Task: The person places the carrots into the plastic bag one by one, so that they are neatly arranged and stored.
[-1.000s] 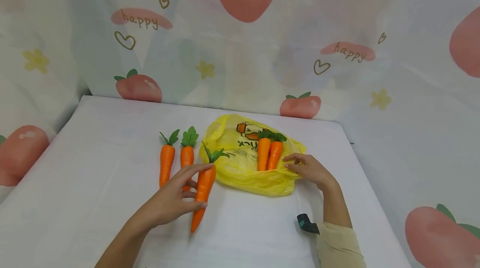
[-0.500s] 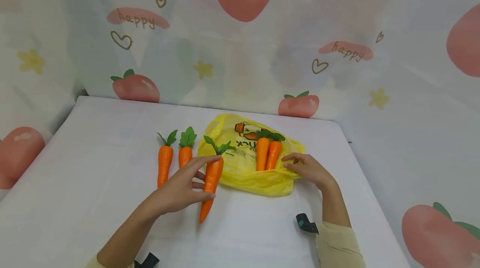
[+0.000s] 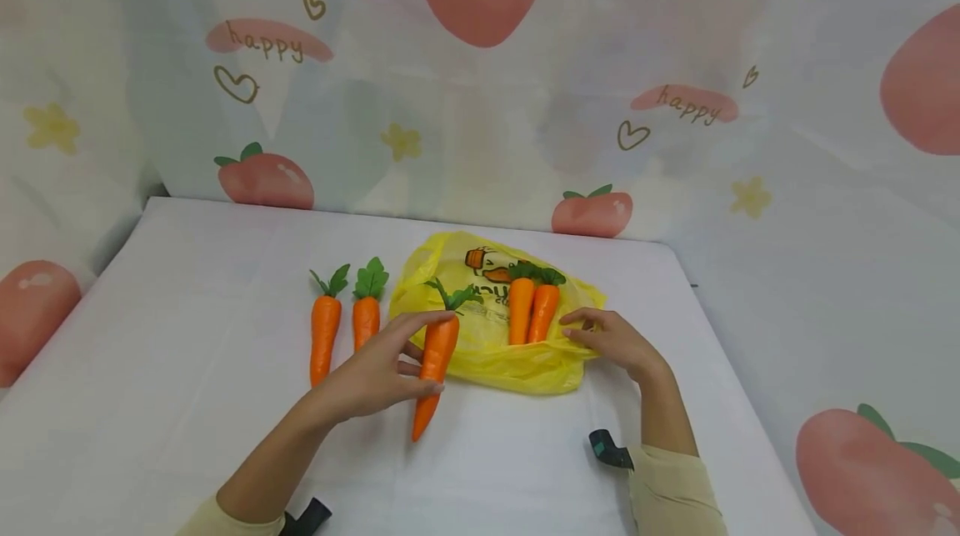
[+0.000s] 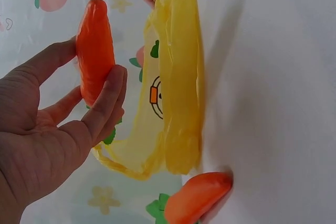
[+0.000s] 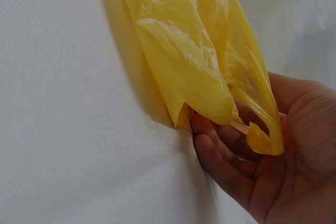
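My left hand [image 3: 375, 373] holds an orange carrot [image 3: 438, 348] with green leaves between thumb and fingers, its leafy end overlapping the left side of a yellow plastic bag [image 3: 540, 369]. In the left wrist view this carrot [image 4: 95, 45] is tilted, its leaves partly hidden behind the fingers. Two carrots [image 3: 521, 311] lie side by side in the open bag, leaves pointing away. At the bag's right front edge my right hand [image 3: 618, 344] grips the thin plastic. Curled fingers [image 5: 226, 177] hold the bag's edge in the right wrist view, where the thumb is mostly hidden.
Two more carrots lie left of the bag, one at the far left [image 3: 325, 332] and one [image 3: 366, 319] partly behind my left hand. A white cloth covers the table [image 3: 187, 336]. Behind it hangs a fruit-patterned backdrop [image 3: 360, 86]. Black devices [image 3: 611, 448] sit at both wrists.
My left hand has moved the carrot right and slightly away, from beside the bag to over its left edge. The right hand stays at the bag's edge.
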{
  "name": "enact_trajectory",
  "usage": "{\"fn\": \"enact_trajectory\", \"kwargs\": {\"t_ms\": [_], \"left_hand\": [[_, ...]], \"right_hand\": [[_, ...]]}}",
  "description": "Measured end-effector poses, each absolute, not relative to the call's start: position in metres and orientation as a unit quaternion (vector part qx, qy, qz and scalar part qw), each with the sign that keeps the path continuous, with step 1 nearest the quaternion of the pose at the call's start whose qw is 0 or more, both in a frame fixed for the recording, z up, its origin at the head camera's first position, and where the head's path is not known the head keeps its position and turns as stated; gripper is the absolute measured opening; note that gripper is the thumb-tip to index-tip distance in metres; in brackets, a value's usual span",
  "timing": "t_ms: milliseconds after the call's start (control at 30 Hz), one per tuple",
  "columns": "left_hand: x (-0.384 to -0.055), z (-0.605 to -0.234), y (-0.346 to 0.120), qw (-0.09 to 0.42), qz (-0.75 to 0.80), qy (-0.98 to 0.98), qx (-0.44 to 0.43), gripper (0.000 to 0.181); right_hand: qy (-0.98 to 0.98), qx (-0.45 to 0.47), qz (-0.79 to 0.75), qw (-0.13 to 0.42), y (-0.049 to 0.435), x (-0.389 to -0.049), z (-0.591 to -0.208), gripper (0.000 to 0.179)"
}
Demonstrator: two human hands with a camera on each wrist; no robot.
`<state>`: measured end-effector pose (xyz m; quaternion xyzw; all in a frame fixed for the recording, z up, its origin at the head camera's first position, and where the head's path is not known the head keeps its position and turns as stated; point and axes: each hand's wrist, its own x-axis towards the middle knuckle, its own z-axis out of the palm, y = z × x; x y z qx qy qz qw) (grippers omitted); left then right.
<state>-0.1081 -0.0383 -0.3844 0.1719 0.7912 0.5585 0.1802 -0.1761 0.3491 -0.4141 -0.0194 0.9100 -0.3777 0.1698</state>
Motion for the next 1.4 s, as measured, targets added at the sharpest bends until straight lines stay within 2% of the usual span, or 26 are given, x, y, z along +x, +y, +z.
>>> {"fn": "enact_trajectory", "kwargs": {"t_ms": [300,1400], "left_hand": [[-0.114,-0.387,-0.03,0.192,0.565,0.785,0.166,0.082],[-0.141,-0.404,-0.001,0.181,0.578,0.784,0.133,0.081]], "right_hand": [[0.91,-0.028,-0.379,0.164,0.346,-0.174,-0.412,0.034],[0.913,-0.024,-0.372,0.165,0.35,-0.176,-0.417,0.033]]}}
